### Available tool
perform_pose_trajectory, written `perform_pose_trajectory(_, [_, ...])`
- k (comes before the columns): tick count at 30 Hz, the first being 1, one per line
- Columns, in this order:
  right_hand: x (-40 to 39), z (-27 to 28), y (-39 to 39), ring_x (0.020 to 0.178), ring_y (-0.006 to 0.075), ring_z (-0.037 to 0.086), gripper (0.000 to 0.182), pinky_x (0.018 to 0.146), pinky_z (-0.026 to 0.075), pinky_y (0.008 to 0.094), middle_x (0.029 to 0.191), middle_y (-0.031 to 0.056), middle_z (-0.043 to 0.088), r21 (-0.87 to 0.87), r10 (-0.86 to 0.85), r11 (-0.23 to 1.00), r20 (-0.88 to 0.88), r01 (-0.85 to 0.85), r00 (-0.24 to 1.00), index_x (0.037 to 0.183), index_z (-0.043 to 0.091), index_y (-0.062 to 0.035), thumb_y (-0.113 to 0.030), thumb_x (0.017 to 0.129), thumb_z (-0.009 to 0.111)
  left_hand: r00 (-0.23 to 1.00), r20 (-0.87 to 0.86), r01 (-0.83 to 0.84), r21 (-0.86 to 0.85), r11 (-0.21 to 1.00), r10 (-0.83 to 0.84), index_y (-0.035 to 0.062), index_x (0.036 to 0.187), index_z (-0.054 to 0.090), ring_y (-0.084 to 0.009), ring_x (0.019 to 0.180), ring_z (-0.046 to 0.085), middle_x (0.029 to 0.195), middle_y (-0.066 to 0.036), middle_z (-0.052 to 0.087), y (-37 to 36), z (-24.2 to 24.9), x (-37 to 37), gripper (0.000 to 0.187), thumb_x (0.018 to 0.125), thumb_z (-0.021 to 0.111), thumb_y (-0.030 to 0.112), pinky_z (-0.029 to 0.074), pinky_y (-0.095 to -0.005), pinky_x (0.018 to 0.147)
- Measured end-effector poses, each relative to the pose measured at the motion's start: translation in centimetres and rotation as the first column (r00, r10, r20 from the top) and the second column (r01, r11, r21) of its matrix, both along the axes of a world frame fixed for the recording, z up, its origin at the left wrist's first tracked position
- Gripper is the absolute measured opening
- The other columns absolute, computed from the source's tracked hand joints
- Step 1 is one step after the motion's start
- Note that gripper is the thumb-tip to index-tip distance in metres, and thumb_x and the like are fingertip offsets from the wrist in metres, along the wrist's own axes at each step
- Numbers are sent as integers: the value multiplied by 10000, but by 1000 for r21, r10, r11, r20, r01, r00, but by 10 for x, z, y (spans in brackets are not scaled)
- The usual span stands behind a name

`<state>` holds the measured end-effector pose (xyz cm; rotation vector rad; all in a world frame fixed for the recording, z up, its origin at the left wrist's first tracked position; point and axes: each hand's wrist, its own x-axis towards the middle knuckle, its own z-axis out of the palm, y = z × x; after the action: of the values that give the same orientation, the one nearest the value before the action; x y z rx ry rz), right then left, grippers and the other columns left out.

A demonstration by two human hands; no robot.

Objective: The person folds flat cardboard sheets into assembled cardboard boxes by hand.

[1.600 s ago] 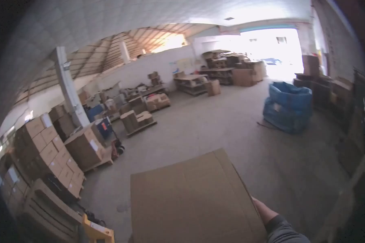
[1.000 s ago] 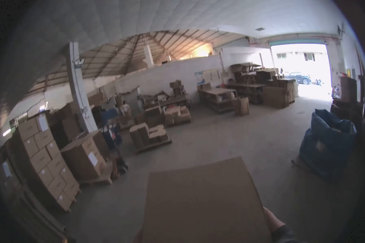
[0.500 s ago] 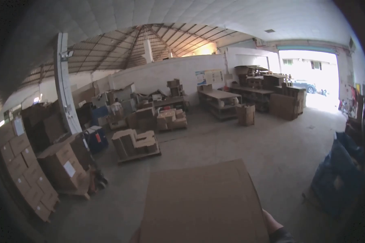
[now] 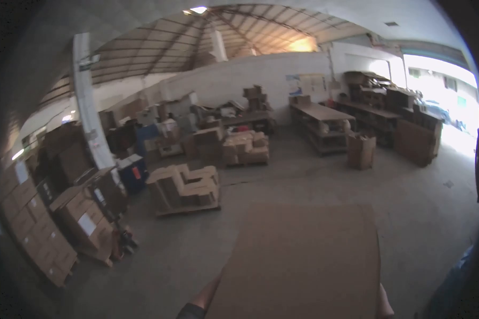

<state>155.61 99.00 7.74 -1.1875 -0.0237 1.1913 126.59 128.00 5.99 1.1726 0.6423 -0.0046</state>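
In front of me I carry a large brown piece of cardboard (image 4: 303, 260), its broad flat face filling the lower middle of the view. My left hand (image 4: 208, 294) grips its left edge low down, with a dark sleeve at the wrist. At the opposite edge, my right hand (image 4: 385, 304) is closed against the cardboard, only partly inside the frame. Fingertips of both hands are hidden behind or under it.
Ahead to the left, a low pallet (image 4: 189, 210) bears stacked cardboard. Stacked cartons (image 4: 34, 223), a pallet jack (image 4: 123, 242) and a white pillar (image 4: 90, 117) line the left side. Workbenches (image 4: 322, 111) and an upright carton (image 4: 361, 151) stand farther off, near a bright doorway (image 4: 452, 95).
The surroundings have shifted rightward in view, and the pallet looks slightly nearer. The cardboard has moved right in the frame, bringing my left hand into sight. Both hands still hold it.
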Motion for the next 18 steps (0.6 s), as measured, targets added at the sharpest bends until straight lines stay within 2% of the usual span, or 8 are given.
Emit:
perform_pose_trajectory(2, [51, 43, 46, 536, 69, 433, 301, 529, 395, 238, 631, -40, 494, 84, -12, 996, -99, 20, 995, 823, 555, -217, -437, 982, 426, 882, -84, 461, -55, 886, -464, 228, 710, 449, -49, 547, 270, 622, 60, 318, 92, -20, 93, 280, 987, 493, 229, 325, -203, 543])
perform_pose_trajectory(6, [175, 1, 150, 981, 197, 575, 548, 895, 488, 362, 1102, 85, 584, 206, 120, 969, 105, -139, 987, 1266, 488, -117, -533, 909, 495, 894, -77, -397, 321, 860, 441, 276, 1054, 527, -112, 792, 473, 863, 42, 524, 79, 57, 161, 306, 972, 367, 524, 414, -296, 762])
perform_pose_trajectory(9, [234, -3, 230, 1234, 301, 483, 756, 1048, 402, 458, 1355, 155, 470, 288, 172, 949, -136, -127, 976, 1372, 389, -94, -630, 850, 495, 867, -1, -450, 429, 784, 498, 249, 880, 553, -88, 633, 459, 700, 56, 487, 161, 27, 223, 305, 930, 456, 534, 422, -267, 630])
perform_pose_trajectory(12, [386, -43, 357, 1212, 246, 491, 602, 1034, 408, 382, 1318, 124, 498, 230, 66, 971, -12, -62, 998, 1346, 427, -96, -512, 913, 476, 837, 25, -540, 205, 817, 547, 288, 869, 563, -69, 554, 450, 642, 79, 473, 251, 53, 334, 326, 923, 431, 580, 397, -264, 539])
perform_pose_trajectory(14, [517, -187, 415, 1076, 139, 567, 345, 901, 501, 259, 1204, 38, 577, 161, 175, 967, 135, -195, 975, 1277, 525, -138, -279, 962, 510, 921, 202, -237, -390, 890, 333, 279, 809, 485, -59, 624, 433, 688, 84, 436, 353, 23, 378, 211, 970, 458, 413, 389, -235, 591])
perform_pose_trajectory(15, [519, -157, 431, 1086, 164, 567, 370, 911, 498, 282, 1213, 50, 576, 129, 90, 986, 110, -104, 990, 1290, 513, -135, -289, 954, 523, 940, 139, -261, -293, 920, 311, 259, 942, 431, -108, 773, 406, 849, 42, 408, 374, 21, 403, 225, 935, 443, 484, 359, -287, 700])
perform_pose_trajectory(17, [542, -91, 474, 1126, 264, 565, 486, 949, 484, 377, 1249, 99, 569, -32, -144, 989, 87, 147, 986, 1346, 469, -124, -328, 918, 576, 930, -32, -363, 97, 927, 367, 180, 1475, 215, -305, 1370, 298, 1493, -124, 291, 415, 9, 459, 913, 794, 383, 765, 237, -497, 1138])
perform_pose_trajectory(18, [550, -41, 498, 1092, 240, 568, 476, 934, 485, 366, 1209, 87, 578, 45, -161, 986, 40, 159, 986, 1316, 483, -132, -376, 915, 559, 915, 8, -403, 105, 909, 404, 178, 1455, 259, -287, 1341, 337, 1457, -111, 341, 424, 41, 506, 855, 818, 387, 733, 265, -473, 1118])
